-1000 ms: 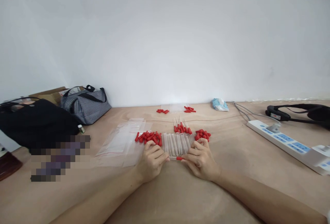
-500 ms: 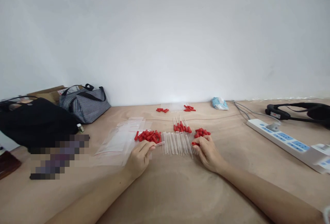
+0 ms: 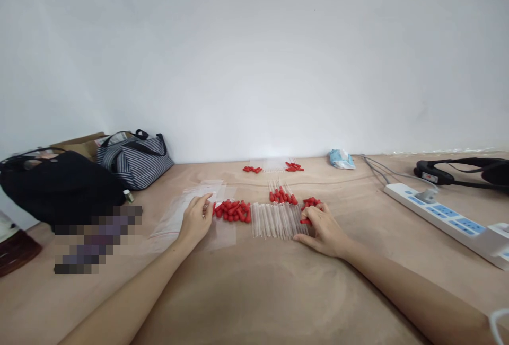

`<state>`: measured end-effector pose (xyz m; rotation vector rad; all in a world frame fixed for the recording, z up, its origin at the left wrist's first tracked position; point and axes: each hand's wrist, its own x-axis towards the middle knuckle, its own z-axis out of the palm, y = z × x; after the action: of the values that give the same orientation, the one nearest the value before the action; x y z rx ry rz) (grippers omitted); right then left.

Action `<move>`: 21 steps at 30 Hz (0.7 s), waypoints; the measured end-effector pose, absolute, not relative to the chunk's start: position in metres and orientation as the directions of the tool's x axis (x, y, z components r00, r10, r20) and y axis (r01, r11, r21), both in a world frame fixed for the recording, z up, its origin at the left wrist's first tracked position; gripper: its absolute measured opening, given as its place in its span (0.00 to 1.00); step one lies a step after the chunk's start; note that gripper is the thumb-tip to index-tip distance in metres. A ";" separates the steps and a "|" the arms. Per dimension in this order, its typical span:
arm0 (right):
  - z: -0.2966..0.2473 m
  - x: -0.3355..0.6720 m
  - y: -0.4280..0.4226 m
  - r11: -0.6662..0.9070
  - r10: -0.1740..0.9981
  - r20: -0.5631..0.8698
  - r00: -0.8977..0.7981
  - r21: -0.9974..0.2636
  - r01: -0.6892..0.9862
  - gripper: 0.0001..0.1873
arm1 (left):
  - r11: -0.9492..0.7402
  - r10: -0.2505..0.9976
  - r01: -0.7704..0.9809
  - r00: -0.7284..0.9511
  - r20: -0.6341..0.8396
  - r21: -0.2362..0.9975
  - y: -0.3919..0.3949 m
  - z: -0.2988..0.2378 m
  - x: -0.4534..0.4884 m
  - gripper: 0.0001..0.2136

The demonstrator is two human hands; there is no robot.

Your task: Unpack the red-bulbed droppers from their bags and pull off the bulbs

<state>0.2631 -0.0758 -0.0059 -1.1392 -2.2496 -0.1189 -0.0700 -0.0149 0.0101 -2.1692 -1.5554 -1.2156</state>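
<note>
My left hand (image 3: 195,220) is over the clear plastic bags (image 3: 169,220), its fingers apart and bent, with nothing visible in them. Just right of its fingertips lies a pile of red rubber dropper bulbs (image 3: 233,211). My right hand (image 3: 324,230) has a red rubber bulb (image 3: 305,221) under its curled fingers, while its thumb stretches out by the tubes. Between my hands a row of clear thin tubes (image 3: 275,221) lies side by side. A second pile of red bulbs (image 3: 311,203) is partly hidden behind my right hand.
Droppers with red bulbs (image 3: 283,195) lie behind the row. More clear tubes (image 3: 274,165) and red bulbs are near the wall. A striped bag (image 3: 135,162) and black bag (image 3: 75,191) stand left; a blue-white packet (image 3: 341,159), power strip (image 3: 441,218) and black headset (image 3: 433,173) are right.
My left hand has moved left, away from the row, and the clear tube it held no longer shows in it. My right thumb has moved away from the red bulb. The view shifted slightly.
</note>
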 end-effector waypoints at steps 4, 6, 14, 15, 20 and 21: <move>-0.005 0.261 -0.074 0.590 0.721 0.576 -0.386 -0.217 0.778 0.14 | -0.444 0.702 0.857 0.153 0.695 0.260 -0.017 0.007 -0.064 0.13; -0.006 0.262 -0.074 0.583 0.728 0.585 -0.359 -0.252 0.772 0.09 | -0.452 0.697 0.860 0.173 0.696 0.238 -0.017 0.006 -0.062 0.12; -0.010 0.263 -0.068 0.492 0.735 0.649 -0.198 -0.310 0.813 0.07 | -0.520 0.466 0.845 0.161 0.870 0.122 -0.027 0.019 -0.059 0.08; -0.010 0.262 -0.067 0.478 0.728 0.659 -0.190 -0.289 0.829 0.08 | -0.541 0.405 0.837 0.177 0.897 0.079 -0.030 0.021 -0.055 0.08; -0.011 0.257 -0.063 0.406 0.692 0.717 -0.090 -0.283 0.869 0.10 | -0.754 0.128 0.593 0.554 0.823 -0.283 -0.048 0.021 -0.021 0.10; -0.011 0.258 -0.062 0.377 0.697 0.715 -0.051 -0.305 0.874 0.10 | -0.779 0.082 0.531 0.613 0.786 -0.333 -0.050 0.020 -0.013 0.10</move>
<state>0.2581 -0.0617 -0.0112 -1.3743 -1.7997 -0.2667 -0.0129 -0.0503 0.0199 -2.2889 -0.4811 -1.0774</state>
